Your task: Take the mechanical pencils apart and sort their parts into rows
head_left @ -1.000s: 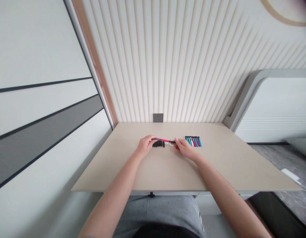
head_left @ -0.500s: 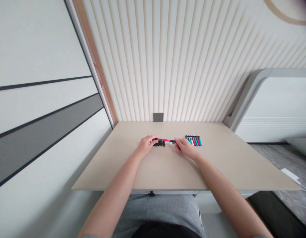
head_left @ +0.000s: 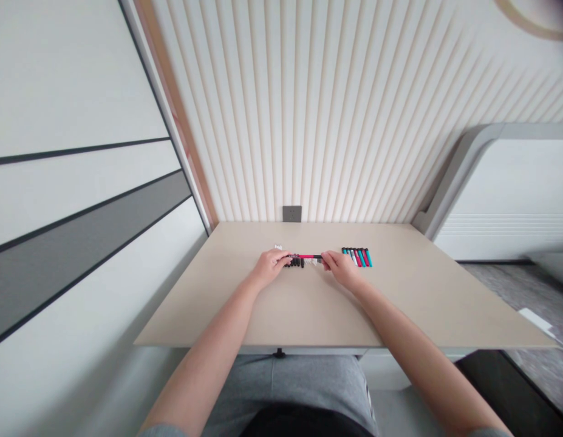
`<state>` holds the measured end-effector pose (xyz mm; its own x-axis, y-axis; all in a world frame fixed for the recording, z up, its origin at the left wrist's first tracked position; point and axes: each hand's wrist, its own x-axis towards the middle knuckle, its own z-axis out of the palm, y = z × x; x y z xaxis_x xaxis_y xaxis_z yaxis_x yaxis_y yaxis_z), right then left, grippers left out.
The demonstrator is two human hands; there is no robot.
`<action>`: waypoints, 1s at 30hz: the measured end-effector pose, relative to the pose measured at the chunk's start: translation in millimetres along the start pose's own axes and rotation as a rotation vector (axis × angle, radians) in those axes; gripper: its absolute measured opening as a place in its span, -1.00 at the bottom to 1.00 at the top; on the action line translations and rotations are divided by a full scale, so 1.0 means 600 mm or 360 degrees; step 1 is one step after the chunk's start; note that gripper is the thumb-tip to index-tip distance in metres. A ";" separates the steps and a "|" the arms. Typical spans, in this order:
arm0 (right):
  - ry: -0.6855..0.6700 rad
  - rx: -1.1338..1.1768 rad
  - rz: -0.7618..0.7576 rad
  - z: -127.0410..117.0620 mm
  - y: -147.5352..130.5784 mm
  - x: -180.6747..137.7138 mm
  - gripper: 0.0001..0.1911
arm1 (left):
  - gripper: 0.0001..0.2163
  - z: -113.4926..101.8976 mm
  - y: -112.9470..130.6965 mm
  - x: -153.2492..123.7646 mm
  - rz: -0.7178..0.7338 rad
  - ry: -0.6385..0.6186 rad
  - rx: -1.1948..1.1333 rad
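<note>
A slim red and black pen [head_left: 307, 256] lies level between my two hands, just over the desk. My left hand [head_left: 271, 266] is closed on its left end, thumb and fingers pinching it. On the black right end, the fingers of my right hand [head_left: 338, 267] are closed too. Below the pen, a row of short black pieces [head_left: 297, 263] is partly covered by my left hand. Small white pieces [head_left: 311, 261] sit beside that row. To the right of my right hand, several teal, red and white short pens with black ends [head_left: 361, 257] are lined up side by side.
More small white pieces [head_left: 278, 247] lie behind my left hand. The beige desk [head_left: 303, 315] meets a ribbed wall with a dark socket [head_left: 292, 213]. White cabinet panels [head_left: 81, 212] rise on the left, and a bed headboard [head_left: 500, 188] stands on the right.
The pen has turned from slightly slanted to nearly level, its right end raised a little. Both hands keep their hold, and the view has shifted slightly.
</note>
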<state>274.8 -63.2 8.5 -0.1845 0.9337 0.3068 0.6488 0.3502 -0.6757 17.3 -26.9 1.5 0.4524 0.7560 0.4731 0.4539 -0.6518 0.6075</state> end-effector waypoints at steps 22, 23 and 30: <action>-0.0477 0.0534 0.0188 0.003 0.002 -0.003 -0.45 | -0.81 0.007 -0.001 0.001 0.0291 0.0086 0.0064; -0.0421 0.0397 0.0120 0.002 0.003 -0.002 -0.47 | -0.81 0.007 -0.001 0.001 0.0280 0.0075 0.0070; -0.0126 -0.0143 -0.0173 0.004 0.001 -0.001 -0.66 | -0.84 0.004 -0.002 0.001 0.0125 -0.0043 0.0088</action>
<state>273.3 -63.1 6.4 -0.3127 0.8948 0.3187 0.6845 0.4449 -0.5775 19.1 -26.1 -0.5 0.5087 0.7008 0.5001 0.4572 -0.7121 0.5328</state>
